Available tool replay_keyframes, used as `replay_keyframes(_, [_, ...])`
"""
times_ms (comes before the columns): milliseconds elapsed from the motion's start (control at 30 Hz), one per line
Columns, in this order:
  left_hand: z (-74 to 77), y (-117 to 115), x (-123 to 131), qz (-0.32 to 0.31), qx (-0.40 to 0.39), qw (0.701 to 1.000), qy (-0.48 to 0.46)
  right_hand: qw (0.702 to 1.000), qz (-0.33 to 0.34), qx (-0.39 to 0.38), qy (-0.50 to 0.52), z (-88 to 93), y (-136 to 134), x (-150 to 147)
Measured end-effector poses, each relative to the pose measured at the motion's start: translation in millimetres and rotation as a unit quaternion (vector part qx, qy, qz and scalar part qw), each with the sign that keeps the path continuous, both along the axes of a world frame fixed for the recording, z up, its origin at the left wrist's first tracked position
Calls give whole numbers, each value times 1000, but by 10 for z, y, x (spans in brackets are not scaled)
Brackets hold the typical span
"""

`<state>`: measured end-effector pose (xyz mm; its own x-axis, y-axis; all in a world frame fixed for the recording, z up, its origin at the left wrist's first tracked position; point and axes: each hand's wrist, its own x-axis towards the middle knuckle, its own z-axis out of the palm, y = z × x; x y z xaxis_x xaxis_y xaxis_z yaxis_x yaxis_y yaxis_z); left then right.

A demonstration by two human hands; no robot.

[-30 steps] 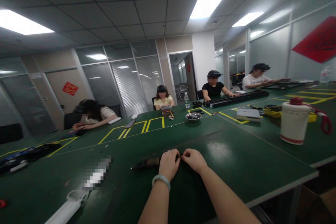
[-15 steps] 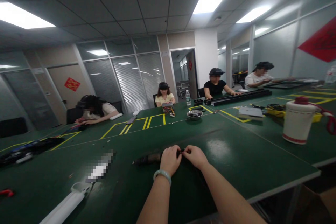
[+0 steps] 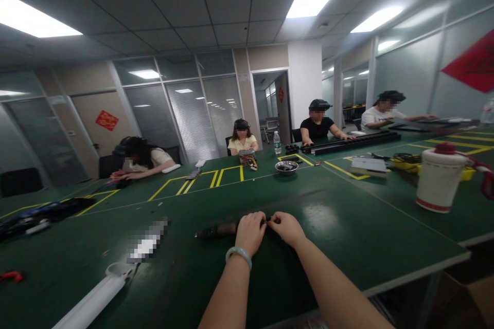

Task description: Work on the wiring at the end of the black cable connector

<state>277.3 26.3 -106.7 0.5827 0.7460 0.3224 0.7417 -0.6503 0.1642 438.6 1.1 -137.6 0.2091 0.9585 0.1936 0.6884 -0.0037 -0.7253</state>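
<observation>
A long dark rod-shaped item [image 3: 216,231] lies on the green tabletop, its narrow tip to the left and a brownish section nearer the middle. Its exact kind does not show. My left hand [image 3: 250,231], with a pale bangle at the wrist, is closed over the item's right part and hides it. Close beside it, my right hand [image 3: 286,229] pinches at the right end, thumb and finger together. What sits between those fingertips is too small and dark to name.
A white lamp-like device [image 3: 96,298] stands at the lower left, its upper part pixelated. A white lidded cup [image 3: 440,180] is at the right, a metal bowl [image 3: 286,167] and water bottle [image 3: 277,143] farther back. Several people sit across the green table [image 3: 347,236].
My hands hold nearly the same pose around the dark item. The view has shifted slightly. At the far right, a person's arm has stretched further out over the table.
</observation>
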Motion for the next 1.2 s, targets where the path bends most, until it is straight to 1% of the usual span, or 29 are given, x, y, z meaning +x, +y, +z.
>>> replay_keyframes(167, [-4,31,9,-2,10,1000,5,1000,0,-8,-19,39,53,24])
replay_keyframes(333, [-13,116,35,-4,18,1000,10,999,12,-10,-38,49,151,68])
replay_keyframes(567, [-13,313,99,3,16,1000,10,998,29,-9,-55,46,410,116])
replay_keyframes(700, [14,413,106,-9,13,1000,12,997,35,-2,-62,37,521,136])
replay_keyframes(800, [5,463,82,-19,8,1000,11,997,37,8,-71,-1,544,138])
replay_keyframes(933, [-63,531,59,-14,2,1000,-1,996,41,16,-78,-69,559,132])
replay_keyframes(1067, [-116,592,75,-16,3,999,-31,997,53,-15,-55,-71,584,142])
replay_keyframes(1200, [-120,615,86,-1,-9,999,-35,995,87,-31,-28,-41,582,158])
